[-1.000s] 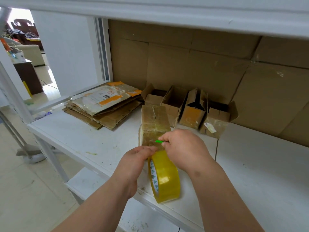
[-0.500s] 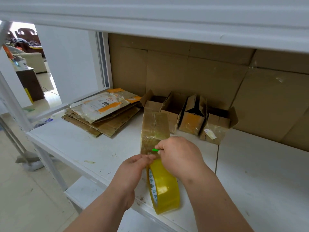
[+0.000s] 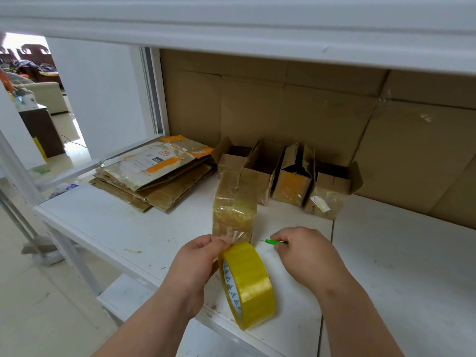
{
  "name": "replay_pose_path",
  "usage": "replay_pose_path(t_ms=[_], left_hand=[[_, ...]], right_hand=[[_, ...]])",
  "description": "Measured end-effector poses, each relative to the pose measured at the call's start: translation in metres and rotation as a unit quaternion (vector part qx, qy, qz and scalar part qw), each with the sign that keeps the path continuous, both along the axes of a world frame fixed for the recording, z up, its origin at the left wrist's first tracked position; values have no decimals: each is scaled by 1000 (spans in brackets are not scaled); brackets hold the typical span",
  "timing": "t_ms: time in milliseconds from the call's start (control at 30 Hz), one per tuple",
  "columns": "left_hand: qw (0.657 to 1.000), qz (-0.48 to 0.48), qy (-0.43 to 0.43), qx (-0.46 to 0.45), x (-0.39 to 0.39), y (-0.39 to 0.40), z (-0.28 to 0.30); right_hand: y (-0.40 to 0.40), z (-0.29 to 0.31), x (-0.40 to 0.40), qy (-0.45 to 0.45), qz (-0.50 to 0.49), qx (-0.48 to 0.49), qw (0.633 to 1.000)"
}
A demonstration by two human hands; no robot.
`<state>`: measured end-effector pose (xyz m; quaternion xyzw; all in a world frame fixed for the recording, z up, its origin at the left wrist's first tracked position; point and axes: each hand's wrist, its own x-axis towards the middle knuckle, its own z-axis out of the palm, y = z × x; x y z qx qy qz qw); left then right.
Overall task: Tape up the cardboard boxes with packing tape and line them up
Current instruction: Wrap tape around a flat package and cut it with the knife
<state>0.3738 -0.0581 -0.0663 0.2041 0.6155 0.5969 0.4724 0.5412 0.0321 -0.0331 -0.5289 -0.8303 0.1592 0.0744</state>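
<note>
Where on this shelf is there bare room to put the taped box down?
The shelf lies bare right of the right hand, in front of the open boxes. Another bare patch lies between the flattened cardboard stack and the left hand. It's crowded around the taped box and tape roll.

Before you is a white shelf board (image 3: 134, 228), scuffed and marked, with a seam to the right where a second white board (image 3: 401, 253) adjoins it. Directly on the left board you find:

- a stack of flattened cardboard (image 3: 154, 186) at the far left, a taped mailer on top;
- four open-topped small boxes (image 3: 291, 176) in a row along the back, touching or just beside one another;
- one tape-wrapped box (image 3: 235, 204), upright, just in front of that row.

Whether the yellow tape roll (image 3: 248, 284) at the front edge rests on the board cannot be told.
</note>
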Motion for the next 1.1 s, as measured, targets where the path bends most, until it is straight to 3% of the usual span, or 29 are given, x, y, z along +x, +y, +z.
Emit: replay_pose_path(t_ms=[100,367,433,500,567,600,700,900,1000,1100], left_hand=[[1000,-1,-19,18,1,0,-1],[1000,7,0,26,2,1,0],[1000,5,3,30,3,1,0],[999,3,1,36,4,0,0],[999,-1,-1,45,4,-2,0],[999,-6,0,51,5,-2,1],[997,-29,6,67,7,-5,4],[993,-64,72,75,9,-12,8],[977,-28,201,69,9,-14,10],[936,61,340,73,-5,-11,14]], right_hand=[[2,-22,11,20,-25,-11,999],[-1,-54,15,-111,-26,35,993],[-4,-50,12,-26,-66,31,997],[-10,-39,4,178,-100,-9,979],[-21,-24,-9,370,-113,-112,915],[-26,-18,-16,419,-109,-169,885],[-37,-13,-29,460,-90,-267,842],[-39,-10,-32,498,-129,-304,802],[-42,-11,-33,501,-128,-294,804],[-46,-11,-30,499,-110,-282,812]])
